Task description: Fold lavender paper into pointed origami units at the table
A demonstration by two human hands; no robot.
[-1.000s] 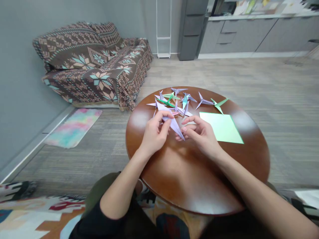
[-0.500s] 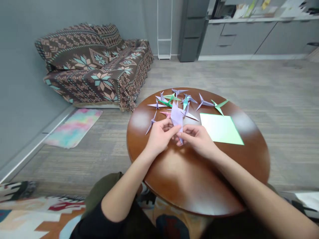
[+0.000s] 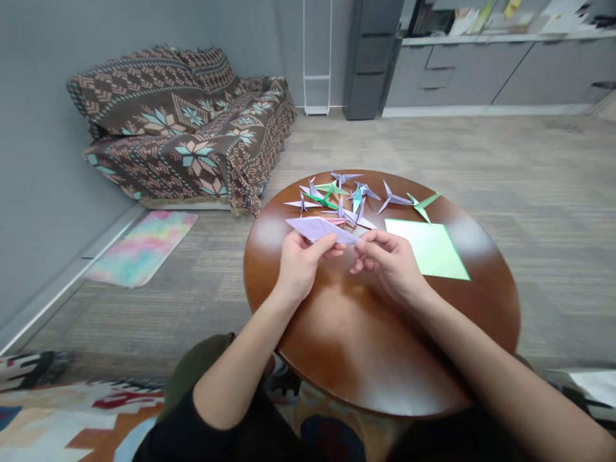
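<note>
A folded lilac paper piece (image 3: 317,228), long and pointed at both ends, is held level above the round brown table (image 3: 375,340). My left hand (image 3: 301,266) pinches it from below near its middle. My right hand (image 3: 392,263) pinches its right tip between thumb and forefinger. Behind the hands lie several finished paper cranes (image 3: 353,192) in lilac, green and teal. A flat light-green paper square (image 3: 428,247) rests on the table just right of my right hand.
A sofa under a patterned brown blanket (image 3: 187,122) stands at the back left against the grey wall. A pastel mat (image 3: 142,247) lies on the floor left of the table. Grey cabinets (image 3: 462,64) line the back wall. A patterned rug (image 3: 58,410) lies at the near left.
The lilac piece has been turned from pointing up and away to lying level, left to right. Both hands have kept hold of it and lifted slightly.
</note>
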